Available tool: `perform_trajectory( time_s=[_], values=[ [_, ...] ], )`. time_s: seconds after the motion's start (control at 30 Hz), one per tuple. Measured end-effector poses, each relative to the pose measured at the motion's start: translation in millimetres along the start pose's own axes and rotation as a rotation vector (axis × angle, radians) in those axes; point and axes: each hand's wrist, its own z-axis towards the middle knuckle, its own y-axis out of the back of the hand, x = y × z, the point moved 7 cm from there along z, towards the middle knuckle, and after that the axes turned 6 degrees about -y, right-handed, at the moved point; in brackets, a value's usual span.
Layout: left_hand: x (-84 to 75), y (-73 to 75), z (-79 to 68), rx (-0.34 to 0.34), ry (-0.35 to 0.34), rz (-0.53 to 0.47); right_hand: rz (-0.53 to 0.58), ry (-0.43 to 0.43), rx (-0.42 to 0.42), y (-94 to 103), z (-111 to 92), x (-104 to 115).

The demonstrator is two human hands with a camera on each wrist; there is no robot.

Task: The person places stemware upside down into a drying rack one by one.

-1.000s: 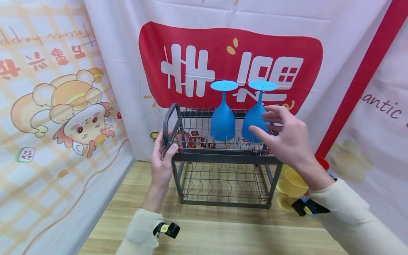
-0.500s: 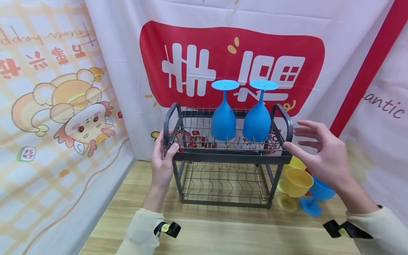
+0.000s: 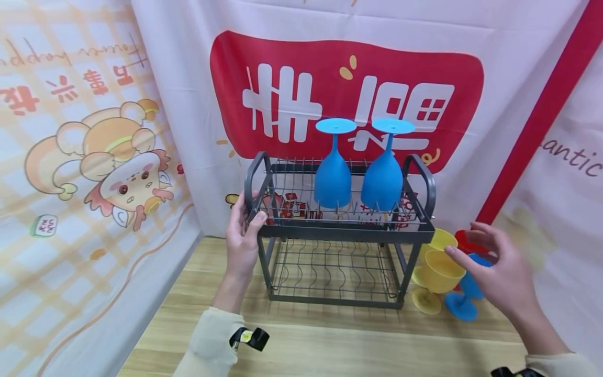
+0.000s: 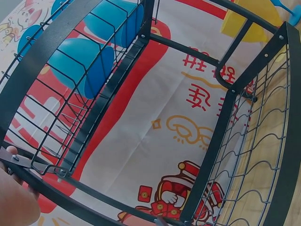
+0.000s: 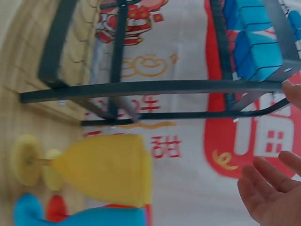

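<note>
Atop the rack, two blue goblets stand inverted; other goblets remain beside it. The left hand grips it; the right hand, relaxed, holds nothing.

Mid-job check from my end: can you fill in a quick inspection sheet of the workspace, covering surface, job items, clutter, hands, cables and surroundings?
Surface: wood-grain table.
Job items: dark two-tier rack stands upright; two blue goblets sit upside down on its upper tier. Beside it stand upright yellow goblets, a blue goblet and a partly hidden red goblet.
Clutter: nothing seen.
Hands: left hand grips the rack's left end; right hand is by the upright goblets, holding nothing.
Cables: nothing seen.
Surroundings: printed cloth behind, cartoon-patterned cloth at left.
</note>
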Motion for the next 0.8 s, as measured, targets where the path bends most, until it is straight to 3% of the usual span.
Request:
perform_trajectory(
  time_s=[0.23, 0.4, 0.63, 0.8],
  values=[
    [0.1, 0.0, -0.1, 0.006, -0.007, -0.01, 0.014, -0.16, 0.079, -24.2, -2.5, -48.1],
    [1.0, -0.8, -0.1, 0.016, -0.014, -0.018, 0.011, -0.233, 0.089, -36.3, -4.9, -70.7],
    [0.4, -0.5, -0.1, 0.01, -0.015, -0.014, 0.025, -0.289, 0.118, -49.5, -5.6, -82.4],
    [-1.2, 0.3, 0.0, 0.009, -0.016, -0.013, 0.064, -0.315, 0.091, -55.2, -7.3, -83.9]
  ],
)
